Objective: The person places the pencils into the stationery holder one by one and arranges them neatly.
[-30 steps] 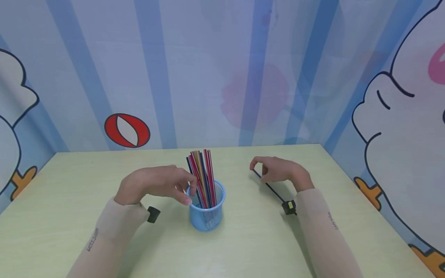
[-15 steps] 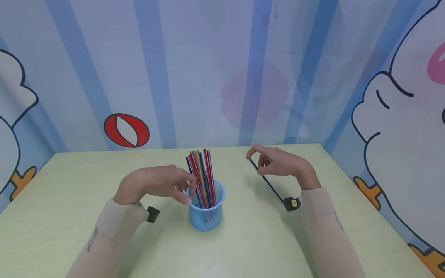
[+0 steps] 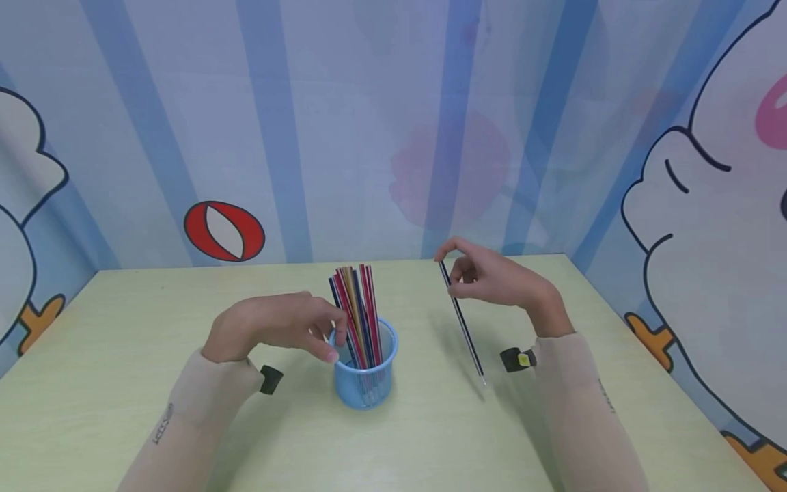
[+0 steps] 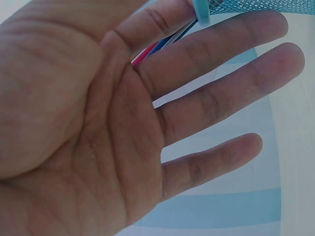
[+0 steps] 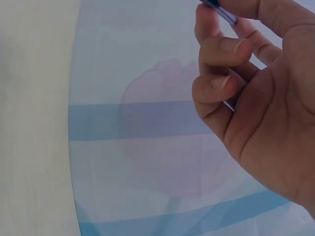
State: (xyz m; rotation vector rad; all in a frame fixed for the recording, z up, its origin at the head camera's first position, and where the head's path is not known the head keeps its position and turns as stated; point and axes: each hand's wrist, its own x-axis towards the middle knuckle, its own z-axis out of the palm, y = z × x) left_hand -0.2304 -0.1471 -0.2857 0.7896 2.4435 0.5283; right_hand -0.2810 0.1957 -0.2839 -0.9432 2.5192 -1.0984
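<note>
A light blue mesh pen cup (image 3: 364,388) stands upright on the table with several slim red, gold and dark blue pencils (image 3: 359,314) leaning in it. At its left rim, my left hand (image 3: 277,324) pinches the edge between thumb and index finger. The left wrist view shows the other fingers of that left hand (image 4: 128,132) stretched out beside the cup's rim (image 4: 202,11). Right of the cup, my right hand (image 3: 492,273) holds a dark blue and white striped pencil (image 3: 462,324) near its upper end. This pencil slants down, its pale lower tip close to the table.
The pale wooden table (image 3: 406,444) ends at a blue striped cloth backdrop (image 3: 356,137) behind the hands. A small black box (image 3: 270,380) sits under the left cuff, and another black box (image 3: 513,359) under the right cuff.
My right hand has risen, swinging the pencil from a flatter slant to a steeper one, with its lower end now clear of the cuff box. My left hand and the cup have stayed put.
</note>
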